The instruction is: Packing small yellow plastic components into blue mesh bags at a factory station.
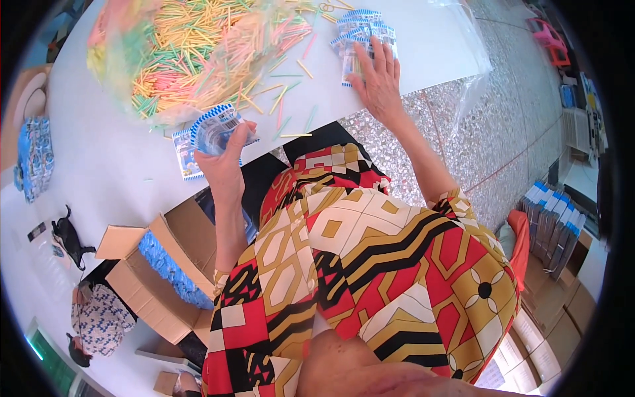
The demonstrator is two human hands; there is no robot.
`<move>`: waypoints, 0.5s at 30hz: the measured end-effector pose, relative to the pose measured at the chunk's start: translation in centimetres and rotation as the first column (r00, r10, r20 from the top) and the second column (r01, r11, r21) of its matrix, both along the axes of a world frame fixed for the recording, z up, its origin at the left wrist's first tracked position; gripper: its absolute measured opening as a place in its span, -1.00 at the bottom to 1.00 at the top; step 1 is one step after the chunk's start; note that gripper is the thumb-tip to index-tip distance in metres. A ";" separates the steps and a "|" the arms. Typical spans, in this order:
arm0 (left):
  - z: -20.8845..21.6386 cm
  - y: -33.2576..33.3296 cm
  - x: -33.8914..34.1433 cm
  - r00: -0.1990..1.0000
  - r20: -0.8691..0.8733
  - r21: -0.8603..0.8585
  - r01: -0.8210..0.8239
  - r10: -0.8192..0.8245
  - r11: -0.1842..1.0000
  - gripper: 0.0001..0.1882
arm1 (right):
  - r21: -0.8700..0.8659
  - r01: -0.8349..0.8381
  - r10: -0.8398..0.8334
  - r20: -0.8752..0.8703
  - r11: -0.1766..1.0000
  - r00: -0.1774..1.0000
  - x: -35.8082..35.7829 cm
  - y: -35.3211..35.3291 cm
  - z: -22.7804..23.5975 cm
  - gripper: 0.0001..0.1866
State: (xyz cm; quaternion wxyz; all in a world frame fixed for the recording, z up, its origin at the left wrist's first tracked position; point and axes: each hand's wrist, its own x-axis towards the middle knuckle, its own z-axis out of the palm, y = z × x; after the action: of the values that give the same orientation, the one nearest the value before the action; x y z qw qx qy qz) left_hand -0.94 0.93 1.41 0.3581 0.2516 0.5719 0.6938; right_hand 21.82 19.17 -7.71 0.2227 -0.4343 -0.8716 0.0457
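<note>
At the table's near edge, my left hand (227,153) is closed round a clear packet (215,126) with a blue checked border, thumb on its front. Whether anything is inside that packet I cannot make out. Partly under it lies another blue-and-white packet (186,157). My right hand (381,87) rests with fingers spread on a pile of similar packets (368,30) at the far right of the table. Left of the pile, a large clear plastic bag (106,49) lies open, full of thin yellow, pink and green sticks (198,40).
Loose sticks (281,99) are scattered over the white table (86,142). A bundle of blue packets (36,159) stands at the left. Below the table, an open carton (142,284) holds more blue packets. Another person (99,317) is at lower left, with stacked cartons (549,324) at right.
</note>
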 end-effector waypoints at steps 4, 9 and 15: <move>-0.4 0.0 0.2 1.000 -0.019 -0.011 -0.006 0.006 1.000 -0.84 | 0.047 0.052 -0.053 0.013 0.998 0.999 -0.8 2.2 -1.9 -0.35; 0.1 0.2 0.3 0.999 0.011 0.004 0.039 -0.039 0.999 -0.85 | 0.111 0.069 -0.068 -0.014 0.991 0.998 -1.3 5.6 -2.2 -0.35; 0.1 0.2 -0.3 0.994 0.077 0.036 0.071 -0.074 0.997 -0.87 | 0.225 -0.116 0.163 -0.204 0.967 0.965 -3.8 3.3 3.0 -0.40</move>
State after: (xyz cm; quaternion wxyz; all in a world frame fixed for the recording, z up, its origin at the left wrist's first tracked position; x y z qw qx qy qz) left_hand -1.21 1.14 1.48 0.4009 0.2507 0.5364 0.6991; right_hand 17.99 22.49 -4.68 0.3591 -0.3378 -0.8699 0.0163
